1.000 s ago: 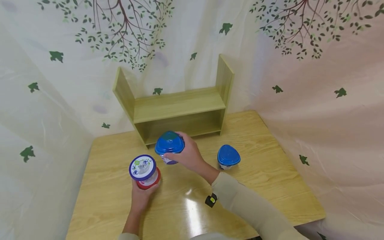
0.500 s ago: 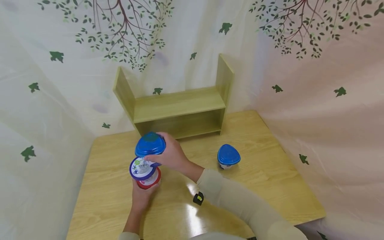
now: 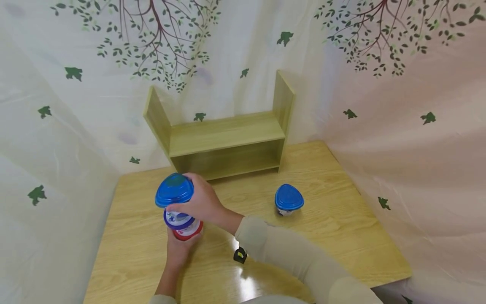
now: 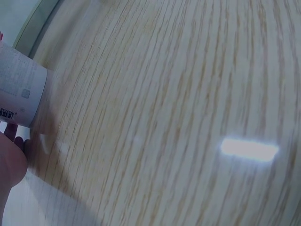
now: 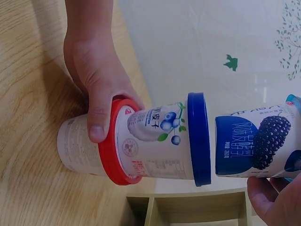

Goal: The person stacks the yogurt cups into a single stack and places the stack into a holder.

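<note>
My left hand grips the red-lidded yogurt cup, which stands on the table; its thumb lies across the red lid's rim. On that lid sits a blueberry yogurt cup with a dark blue lid. My right hand holds a third yogurt cup, printed with a blackberry and topped by a blue rounded-triangle lid. In the right wrist view a narrow gap separates its base from the dark blue lid below. Only the lower cup and part of my left hand show in the left wrist view.
Another blue-lidded cup stands on the wooden table, to the right. A two-level wooden shelf stands at the back against a leaf-patterned curtain. Light glares off the tabletop near the front.
My right hand has carried the blackberry cup leftward, from in front of the shelf to over the stacked cups. The left hand and its two cups have stayed in place.
</note>
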The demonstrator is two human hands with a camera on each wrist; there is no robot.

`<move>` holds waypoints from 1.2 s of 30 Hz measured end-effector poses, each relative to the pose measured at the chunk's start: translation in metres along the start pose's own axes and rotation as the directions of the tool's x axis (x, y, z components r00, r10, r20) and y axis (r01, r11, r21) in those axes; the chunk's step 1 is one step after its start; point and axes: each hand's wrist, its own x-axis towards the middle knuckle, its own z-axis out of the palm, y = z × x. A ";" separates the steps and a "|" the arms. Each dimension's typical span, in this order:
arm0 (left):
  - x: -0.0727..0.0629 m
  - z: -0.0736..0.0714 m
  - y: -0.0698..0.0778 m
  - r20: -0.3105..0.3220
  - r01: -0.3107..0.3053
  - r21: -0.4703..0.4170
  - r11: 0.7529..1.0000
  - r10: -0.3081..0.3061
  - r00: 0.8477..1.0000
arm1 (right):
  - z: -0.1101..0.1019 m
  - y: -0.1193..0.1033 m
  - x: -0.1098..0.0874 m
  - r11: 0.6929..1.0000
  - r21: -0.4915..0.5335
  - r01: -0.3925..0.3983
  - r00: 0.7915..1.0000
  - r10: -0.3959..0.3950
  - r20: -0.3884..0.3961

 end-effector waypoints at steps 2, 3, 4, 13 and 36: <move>0.000 0.000 0.001 0.000 -0.009 0.008 1.000 0.009 1.000 | 0.003 0.000 0.001 1.000 -0.004 0.006 1.000 -0.006 0.001; 0.000 -0.001 0.001 0.000 -0.010 0.010 1.000 0.010 1.000 | 0.005 0.000 0.001 1.000 -0.012 0.008 1.000 -0.008 0.000; 0.000 -0.001 0.002 0.000 -0.010 0.015 1.000 0.010 1.000 | 0.006 -0.001 0.001 1.000 -0.019 0.008 1.000 -0.008 0.002; -0.001 0.001 0.000 0.001 -0.036 0.007 0.999 0.036 0.999 | 0.011 -0.001 0.001 0.997 -0.077 0.008 1.000 -0.007 0.016; -0.010 0.004 0.033 0.001 0.023 0.014 1.000 -0.023 1.000 | 0.011 0.006 -0.005 0.999 -0.024 0.025 1.000 -0.025 -0.008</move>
